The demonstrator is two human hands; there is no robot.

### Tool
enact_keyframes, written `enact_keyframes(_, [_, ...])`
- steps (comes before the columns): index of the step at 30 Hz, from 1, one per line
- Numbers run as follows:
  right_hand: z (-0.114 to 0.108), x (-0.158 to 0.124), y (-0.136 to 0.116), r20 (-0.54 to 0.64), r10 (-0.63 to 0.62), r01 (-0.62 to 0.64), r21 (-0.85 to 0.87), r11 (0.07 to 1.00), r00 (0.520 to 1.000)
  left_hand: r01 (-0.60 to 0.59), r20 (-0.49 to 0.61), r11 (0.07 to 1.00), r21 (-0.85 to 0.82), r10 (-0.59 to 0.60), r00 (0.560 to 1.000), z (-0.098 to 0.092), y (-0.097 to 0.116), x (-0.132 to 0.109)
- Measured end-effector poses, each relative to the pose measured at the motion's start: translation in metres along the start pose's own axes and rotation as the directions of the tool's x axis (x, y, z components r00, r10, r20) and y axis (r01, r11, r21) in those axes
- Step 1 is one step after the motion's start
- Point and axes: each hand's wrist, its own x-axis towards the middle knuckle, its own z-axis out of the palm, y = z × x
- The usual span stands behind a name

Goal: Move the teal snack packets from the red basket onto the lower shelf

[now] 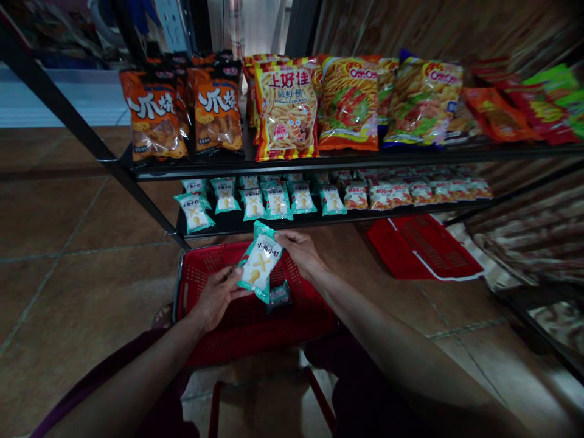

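Between my hands is a teal and white snack packet, held tilted above a red shopping basket. My left hand grips its lower left edge, fingers partly behind it. The upper right corner is pinched by my right hand. Another teal edge shows behind the front packet, so there may be more than one; I cannot tell. Inside the basket lies a dark packet, partly hidden by the held one.
A black shelf rack stands ahead. Its lower level holds small teal packets and red-white packets; larger snack bags fill the upper one. A second red basket sits on the floor at right.
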Motion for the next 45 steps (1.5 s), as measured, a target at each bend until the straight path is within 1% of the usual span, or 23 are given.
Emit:
enact_keyframes(3, [0.002, 0.001, -0.006, 0.114, 0.022, -0.024, 0.016, 1.0, 0.993, -0.099, -0.038, 0.978, 0.183, 0.107, 0.993, -0.003, -0.003, 0.003])
enact_keyframes(5, [0.003, 0.001, -0.01, 0.179, 0.036, -0.042, 0.033, 0.999, 0.983, -0.161, -0.052, 0.928, 0.334, 0.189, 0.981, -0.008, -0.004, 0.006])
enact_keyframes(7, [0.005, 0.002, -0.013, 0.193, 0.045, -0.051, 0.028, 0.998, 0.98, -0.204, -0.048, 0.869, 0.451, 0.252, 0.967, -0.01, -0.004, 0.008])
enact_keyframes(9, [0.007, 0.003, -0.013, 0.184, 0.039, -0.038, -0.009, 0.999, 0.982, -0.214, -0.043, 0.851, 0.48, 0.266, 0.963, -0.01, -0.002, 0.007])
enact_keyframes(14, [0.01, 0.004, -0.011, 0.079, -0.001, 0.007, -0.083, 0.996, 0.997, -0.12, -0.027, 0.942, 0.312, 0.135, 0.99, -0.003, 0.001, 0.002])
enact_keyframes(19, [0.01, 0.007, -0.01, 0.044, 0.005, -0.001, -0.098, 0.995, 0.999, -0.118, 0.0, 0.96, 0.253, 0.122, 0.993, -0.003, 0.001, 0.003])
enact_keyframes(22, [0.009, 0.009, -0.01, 0.013, -0.043, 0.043, -0.031, 0.999, 0.999, -0.117, -0.044, 0.973, 0.197, 0.128, 0.991, -0.004, 0.001, 0.005])
enact_keyframes(23, [0.008, 0.008, -0.01, -0.008, -0.039, 0.039, 0.001, 0.999, 0.999, -0.113, -0.068, 0.98, 0.164, 0.126, 0.99, -0.004, 0.001, 0.006])
enact_keyframes(25, [0.008, 0.005, -0.008, -0.038, 0.03, -0.028, 0.046, 0.999, 0.999, -0.109, -0.124, 0.992, 0.062, 0.116, 0.985, -0.003, 0.0, 0.008])
enact_keyframes(27, [0.009, -0.002, -0.005, -0.017, 0.12, -0.119, 0.053, 0.991, 0.993, -0.106, -0.178, 0.993, -0.055, 0.095, 0.979, 0.0, -0.001, 0.01])
enact_keyframes(29, [0.012, -0.011, 0.0, 0.054, 0.18, -0.182, 0.032, 0.983, 0.982, -0.105, -0.204, 0.984, -0.145, 0.074, 0.976, 0.002, -0.002, 0.012])
enact_keyframes(31, [0.016, -0.021, 0.004, 0.122, 0.223, -0.225, 0.003, 0.974, 0.967, -0.104, -0.187, 0.975, -0.197, 0.067, 0.98, 0.004, -0.003, 0.012])
enact_keyframes(33, [0.018, -0.028, 0.009, 0.167, 0.261, -0.26, -0.024, 0.965, 0.951, -0.11, -0.169, 0.965, -0.237, 0.07, 0.983, 0.006, -0.003, 0.012])
enact_keyframes(35, [0.019, -0.031, 0.013, 0.188, 0.265, -0.265, -0.025, 0.964, 0.946, -0.116, -0.182, 0.958, -0.262, 0.069, 0.981, 0.008, -0.003, 0.013])
enact_keyframes(38, [0.017, -0.031, 0.019, 0.186, 0.246, -0.25, -0.003, 0.968, 0.951, -0.122, -0.201, 0.955, -0.269, 0.068, 0.977, 0.011, -0.002, 0.014])
enact_keyframes(41, [0.016, -0.029, 0.021, 0.191, 0.237, -0.243, 0.006, 0.97, 0.952, -0.123, -0.19, 0.957, -0.264, 0.073, 0.979, 0.013, -0.002, 0.016])
enact_keyframes(45, [0.018, -0.028, 0.02, 0.222, 0.19, -0.205, 0.045, 0.978, 0.956, -0.123, -0.159, 0.957, -0.263, 0.082, 0.984, 0.014, -0.002, 0.016])
